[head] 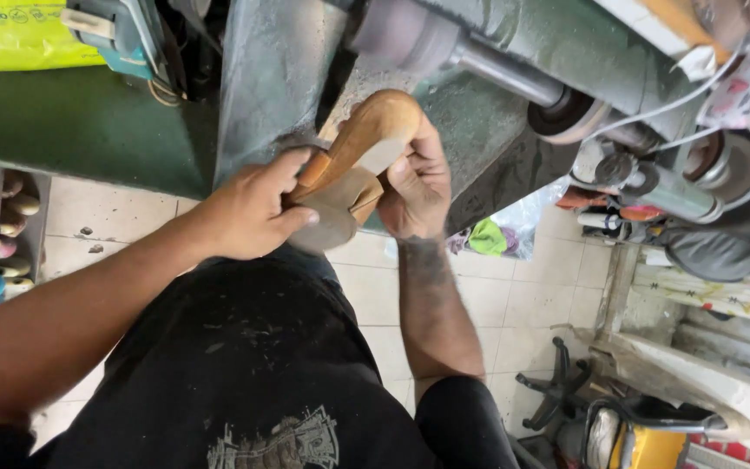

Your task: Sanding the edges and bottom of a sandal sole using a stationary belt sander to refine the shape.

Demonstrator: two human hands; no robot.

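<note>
A black dust-streaked apron fills the near view, with pale floor tiles below the forearms. Above it, the left hand is clamped around the heel end of a tan leather shoe upper on its last, thumb laid across the loose grey sole flap. The right hand is wrapped around the shoe's far side, fingers closed tight. The shoe sits between both hands, toe up, just short of the green grinding machine's steel shaft. Doing this well probably means keeping both grips firm and the wrists steady, with fingers clear of the spinning parts beyond.
</note>
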